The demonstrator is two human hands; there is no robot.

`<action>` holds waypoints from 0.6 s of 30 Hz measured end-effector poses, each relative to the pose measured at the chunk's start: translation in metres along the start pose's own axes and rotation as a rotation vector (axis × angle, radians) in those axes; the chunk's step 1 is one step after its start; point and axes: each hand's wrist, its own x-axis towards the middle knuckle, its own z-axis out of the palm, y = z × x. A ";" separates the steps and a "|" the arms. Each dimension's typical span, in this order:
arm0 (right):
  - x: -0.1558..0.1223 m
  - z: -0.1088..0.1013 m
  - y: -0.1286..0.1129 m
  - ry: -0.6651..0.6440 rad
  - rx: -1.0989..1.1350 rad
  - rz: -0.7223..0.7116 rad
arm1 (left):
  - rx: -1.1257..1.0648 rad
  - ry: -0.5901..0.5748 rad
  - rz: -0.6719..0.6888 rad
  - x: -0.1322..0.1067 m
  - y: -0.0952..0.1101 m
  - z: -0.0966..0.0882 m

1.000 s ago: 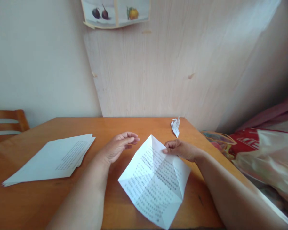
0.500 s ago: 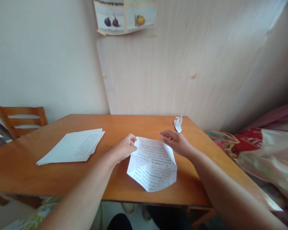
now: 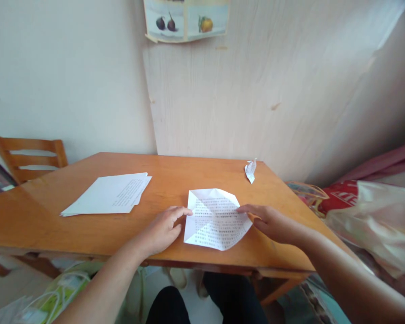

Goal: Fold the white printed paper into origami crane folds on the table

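A creased sheet of printed paper (image 3: 215,218) lies on the orange wooden table (image 3: 87,229) near its front edge. My left hand (image 3: 164,229) rests flat on the table with its fingertips at the sheet's left edge, fingers stretched out. My right hand (image 3: 273,222) lies flat at the sheet's right edge, its index fingertip on the paper. Neither hand holds anything.
A stack of printed sheets (image 3: 110,193) lies on the table's left half. A small folded paper figure (image 3: 250,170) stands at the far right corner. A wooden chair (image 3: 30,157) is at the left. Plastic bags (image 3: 367,216) sit to the right.
The sheet was partly lifted and bent between my hands; now it lies flatter on the table with both hands pressed at its sides. The view has pulled back and down.
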 end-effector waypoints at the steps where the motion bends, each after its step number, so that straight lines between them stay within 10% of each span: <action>1: -0.005 0.003 0.001 -0.008 -0.019 -0.016 | 0.005 0.008 0.024 0.001 0.001 0.002; 8: -0.016 0.014 -0.010 0.058 0.043 -0.031 | 0.027 0.052 0.115 0.005 0.005 0.007; 18: 0.007 0.040 0.002 0.314 0.260 0.261 | 0.043 0.159 -0.241 0.016 0.013 0.015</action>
